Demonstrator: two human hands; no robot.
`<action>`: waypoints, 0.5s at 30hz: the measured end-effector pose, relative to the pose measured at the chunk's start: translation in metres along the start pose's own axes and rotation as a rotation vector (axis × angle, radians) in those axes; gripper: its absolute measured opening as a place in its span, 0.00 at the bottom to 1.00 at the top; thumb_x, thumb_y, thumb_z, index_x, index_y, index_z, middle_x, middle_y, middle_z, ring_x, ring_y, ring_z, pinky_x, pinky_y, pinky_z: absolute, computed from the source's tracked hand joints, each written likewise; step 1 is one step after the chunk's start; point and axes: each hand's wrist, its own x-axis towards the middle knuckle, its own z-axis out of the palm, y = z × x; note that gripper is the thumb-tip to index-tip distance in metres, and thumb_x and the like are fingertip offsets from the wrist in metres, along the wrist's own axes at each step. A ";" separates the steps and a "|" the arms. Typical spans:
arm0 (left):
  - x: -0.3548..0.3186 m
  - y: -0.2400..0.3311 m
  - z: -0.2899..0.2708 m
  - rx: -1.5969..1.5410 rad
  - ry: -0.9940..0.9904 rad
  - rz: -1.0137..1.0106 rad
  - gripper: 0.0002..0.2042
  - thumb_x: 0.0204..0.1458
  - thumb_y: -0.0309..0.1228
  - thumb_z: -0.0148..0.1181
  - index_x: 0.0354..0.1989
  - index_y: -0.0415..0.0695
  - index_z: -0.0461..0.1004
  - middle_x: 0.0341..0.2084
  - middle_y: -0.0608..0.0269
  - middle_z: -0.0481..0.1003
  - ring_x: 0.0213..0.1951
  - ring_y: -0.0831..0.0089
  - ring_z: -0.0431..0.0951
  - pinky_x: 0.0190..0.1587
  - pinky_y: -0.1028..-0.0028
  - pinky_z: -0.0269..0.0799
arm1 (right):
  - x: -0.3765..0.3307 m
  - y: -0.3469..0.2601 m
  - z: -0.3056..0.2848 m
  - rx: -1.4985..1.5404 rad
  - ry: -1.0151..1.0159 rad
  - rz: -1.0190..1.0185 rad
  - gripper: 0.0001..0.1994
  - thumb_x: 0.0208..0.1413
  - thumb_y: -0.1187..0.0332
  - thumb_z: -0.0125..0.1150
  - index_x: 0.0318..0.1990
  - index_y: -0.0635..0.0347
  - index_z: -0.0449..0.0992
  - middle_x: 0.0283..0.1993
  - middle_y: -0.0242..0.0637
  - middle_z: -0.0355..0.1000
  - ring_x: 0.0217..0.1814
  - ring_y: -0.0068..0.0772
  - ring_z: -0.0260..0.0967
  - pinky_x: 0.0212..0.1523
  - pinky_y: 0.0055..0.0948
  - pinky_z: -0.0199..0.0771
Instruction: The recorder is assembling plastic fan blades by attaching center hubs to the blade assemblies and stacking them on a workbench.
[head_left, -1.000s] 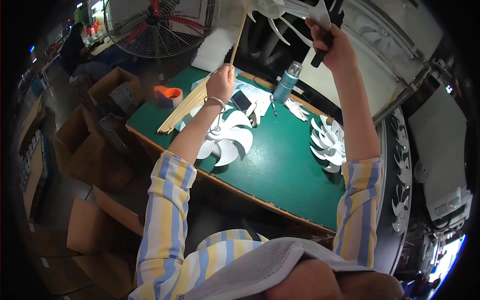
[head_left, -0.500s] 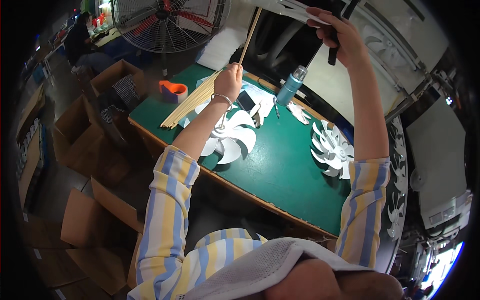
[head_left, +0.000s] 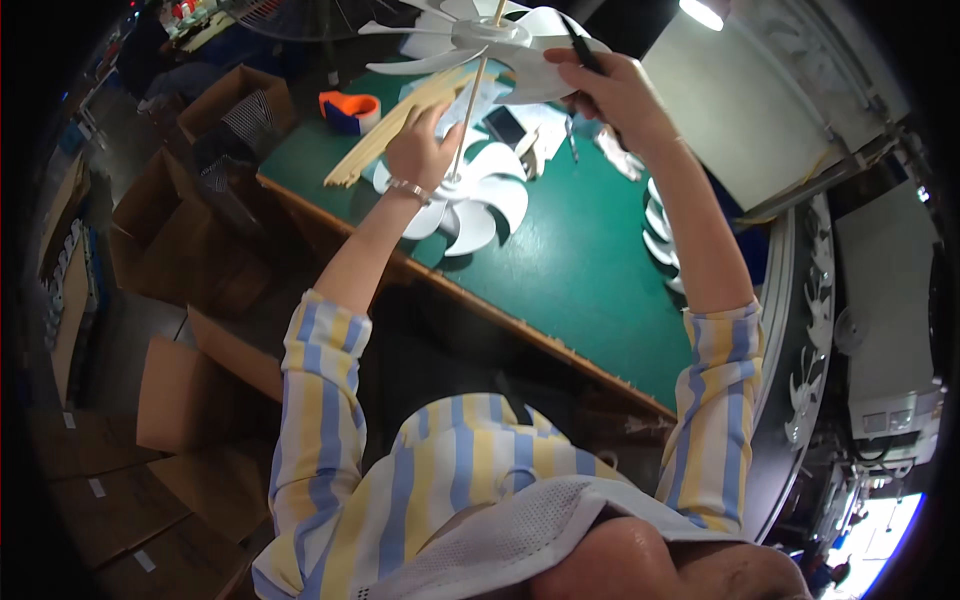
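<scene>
A white fan wheel [head_left: 490, 35] hangs at the top of the view, with a thin wooden stick [head_left: 470, 120] passing through its hub. The stick's lower end stands in the hub of a second white fan wheel [head_left: 472, 225] lying on the green table. My right hand [head_left: 615, 95] pinches a blade of the upper wheel and also holds a slim black tool [head_left: 582, 45], whose kind I cannot make out. Beside the stick, my left hand [head_left: 425, 150] has its fingers apart and holds nothing. More white fan blades [head_left: 657, 235] show behind my right forearm.
A bundle of wooden sticks [head_left: 360, 155] lies left on the green table [head_left: 560, 285], near an orange tape dispenser [head_left: 350, 110]. A phone [head_left: 505, 125], a pen [head_left: 571, 140] and a white glove [head_left: 618, 155] lie farther back. Open cardboard boxes [head_left: 165, 220] stand left.
The upper fan wheel has come into view on the stick, held by my right hand. My left hand has let go of the stick and opened. The view has shifted, and the blue bottle has left it.
</scene>
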 end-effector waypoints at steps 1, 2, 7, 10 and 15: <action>-0.026 -0.006 -0.011 0.013 -0.087 0.010 0.17 0.48 0.38 0.66 0.46 0.46 0.76 0.38 0.59 0.78 0.39 0.57 0.79 0.38 0.62 0.75 | -0.007 0.019 0.012 -0.029 0.017 0.002 0.15 0.58 0.68 0.60 0.51 0.63 0.79 0.30 0.33 0.76 0.23 0.17 0.65 0.23 0.20 0.64; -0.050 -0.009 -0.022 0.025 -0.172 0.024 0.17 0.47 0.37 0.67 0.45 0.46 0.76 0.38 0.59 0.77 0.39 0.57 0.79 0.37 0.62 0.75 | -0.012 0.039 0.023 -0.060 0.036 0.001 0.15 0.58 0.67 0.60 0.51 0.63 0.79 0.29 0.33 0.76 0.22 0.17 0.66 0.23 0.21 0.66; -0.147 -0.036 -0.039 0.190 -0.383 0.122 0.21 0.43 0.37 0.70 0.47 0.47 0.75 0.47 0.64 0.73 0.38 0.61 0.78 0.39 0.63 0.74 | -0.042 0.128 0.083 -0.068 0.012 0.153 0.17 0.59 0.64 0.59 0.54 0.59 0.77 0.30 0.36 0.77 0.23 0.20 0.71 0.26 0.25 0.72; -0.165 -0.041 -0.039 0.163 -0.308 0.128 0.17 0.46 0.29 0.67 0.46 0.46 0.77 0.42 0.62 0.76 0.36 0.60 0.79 0.38 0.63 0.74 | -0.062 0.162 0.119 -0.021 0.000 0.275 0.17 0.59 0.64 0.58 0.54 0.57 0.76 0.31 0.38 0.78 0.24 0.24 0.73 0.31 0.29 0.74; -0.177 -0.044 -0.032 0.168 -0.253 0.149 0.10 0.49 0.24 0.64 0.41 0.45 0.79 0.35 0.63 0.77 0.32 0.61 0.78 0.35 0.66 0.73 | -0.085 0.201 0.157 -0.027 -0.012 0.354 0.19 0.56 0.66 0.57 0.56 0.58 0.75 0.29 0.40 0.76 0.25 0.31 0.73 0.33 0.33 0.73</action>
